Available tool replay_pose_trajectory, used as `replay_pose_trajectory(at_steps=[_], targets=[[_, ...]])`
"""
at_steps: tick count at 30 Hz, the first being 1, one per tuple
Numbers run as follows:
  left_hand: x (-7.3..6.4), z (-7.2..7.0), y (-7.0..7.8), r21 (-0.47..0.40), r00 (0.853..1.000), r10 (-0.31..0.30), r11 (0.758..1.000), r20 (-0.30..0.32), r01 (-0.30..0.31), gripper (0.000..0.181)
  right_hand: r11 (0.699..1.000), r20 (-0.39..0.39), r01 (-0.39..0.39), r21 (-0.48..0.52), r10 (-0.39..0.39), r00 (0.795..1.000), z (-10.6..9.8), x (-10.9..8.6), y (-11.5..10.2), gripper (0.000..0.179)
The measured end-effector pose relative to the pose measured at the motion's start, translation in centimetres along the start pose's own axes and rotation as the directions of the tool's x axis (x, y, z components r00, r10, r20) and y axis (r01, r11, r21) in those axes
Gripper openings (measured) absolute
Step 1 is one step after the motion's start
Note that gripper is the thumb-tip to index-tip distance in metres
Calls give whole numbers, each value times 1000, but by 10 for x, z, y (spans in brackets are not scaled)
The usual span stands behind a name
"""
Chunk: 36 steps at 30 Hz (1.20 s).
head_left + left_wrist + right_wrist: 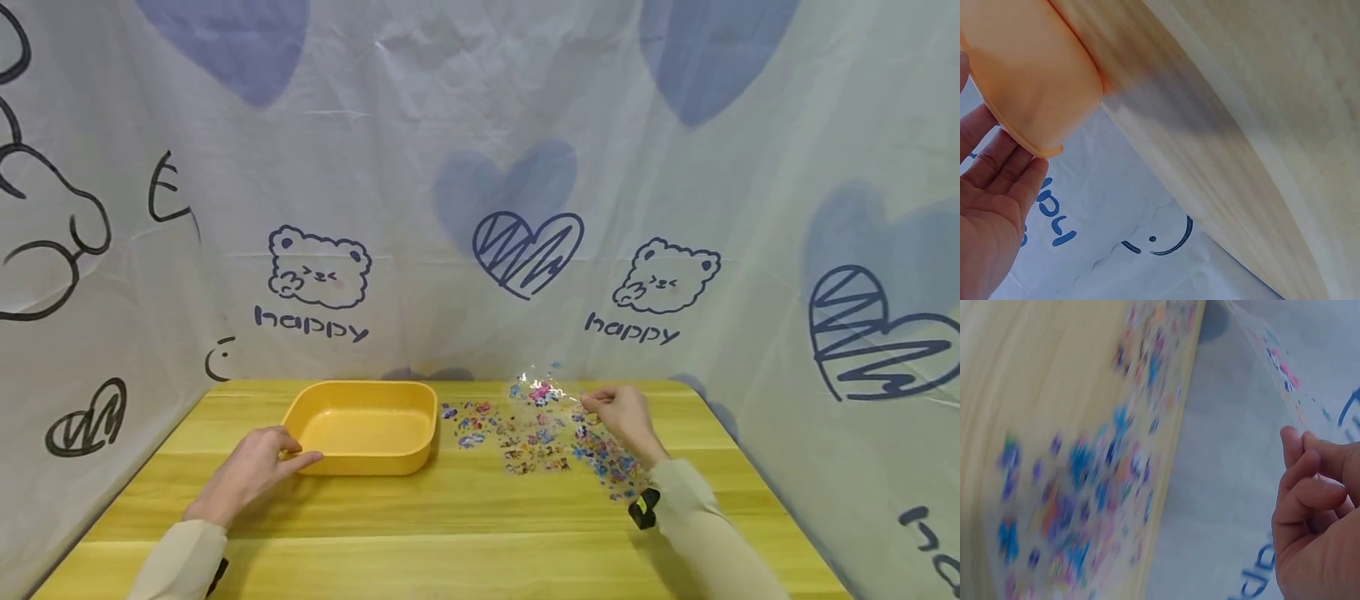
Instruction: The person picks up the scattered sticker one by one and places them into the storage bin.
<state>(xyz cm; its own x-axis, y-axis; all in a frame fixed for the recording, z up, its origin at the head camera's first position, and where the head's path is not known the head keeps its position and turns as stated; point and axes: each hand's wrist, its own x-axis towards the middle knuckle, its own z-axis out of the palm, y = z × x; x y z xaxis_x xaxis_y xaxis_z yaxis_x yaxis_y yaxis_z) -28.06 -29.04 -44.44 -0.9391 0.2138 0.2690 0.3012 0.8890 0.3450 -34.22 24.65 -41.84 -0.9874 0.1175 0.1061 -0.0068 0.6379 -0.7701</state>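
Note:
A shallow yellow plastic bin [363, 463] stands on the table's left half. My left hand [251, 467] holds its near left corner, thumb along the front and fingers at the side. Up close, those fingers [1013, 162] sit against the bin's rim [1022, 140]. Between thumb and forefinger my right hand [622, 417] pinches the edge of a clear sticker sheet [542, 392], raised above the others at the back. The right wrist view shows the pinching hand [1316, 494] and the thin sheet [1282, 365] stretching up from it.
More clear sheets with small colourful stickers lie right of the bin: one beside it [471, 423], one in the middle [536, 450], one at the right [611, 462]. The wooden table [420, 542] ends at a printed white cloth [420, 167] behind.

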Motion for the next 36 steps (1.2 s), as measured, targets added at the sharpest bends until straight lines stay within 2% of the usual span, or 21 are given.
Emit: replay_pose_trajectory(at_steps=[5, 10, 13, 18, 22, 29, 33, 36], targets=[[-1, 0, -1, 5, 1000, 17, 1000, -23, -17, 37, 998, -7, 2, 70, -1, 1000, 18, -6, -22, 22], [-2, -1, -4, 0, 997, 60, 998, -57, -60, 34, 993, 10, 4, 117, -5, 1000, 33, -9, -35, 21], [-2, -1, -4, -9, 996, 79, 997, -48, -79, 28, 993, 27, 7, 116, -10, 1000, 39, -12, -41, 21], [-2, -3, -4, -16, 997, 76, 997, -18, -76, 25, 993, 38, 23, 114, -28, 999, 50, -14, -54, 18], [-2, -3, -5, -15, 997, 76, 997, -12, -77, 26, 985, 57, 30, 168, -40, 998, 62, -15, -65, 17], [-3, -4, -6, 5, 994, 112, 994, -15, -112, 24, 957, 108, 34, 288, -67, 992, 90, -22, -85, 15], [-3, -3, -6, 0, 994, 105, 994, -7, -105, 25, 950, 148, 22, 313, -72, 986, 107, -27, -98, 16], [-3, -3, -7, 0, 994, 109, 994, -11, -109, 24, 958, 139, 33, 285, -76, 987, 118, -30, -107, 16]])
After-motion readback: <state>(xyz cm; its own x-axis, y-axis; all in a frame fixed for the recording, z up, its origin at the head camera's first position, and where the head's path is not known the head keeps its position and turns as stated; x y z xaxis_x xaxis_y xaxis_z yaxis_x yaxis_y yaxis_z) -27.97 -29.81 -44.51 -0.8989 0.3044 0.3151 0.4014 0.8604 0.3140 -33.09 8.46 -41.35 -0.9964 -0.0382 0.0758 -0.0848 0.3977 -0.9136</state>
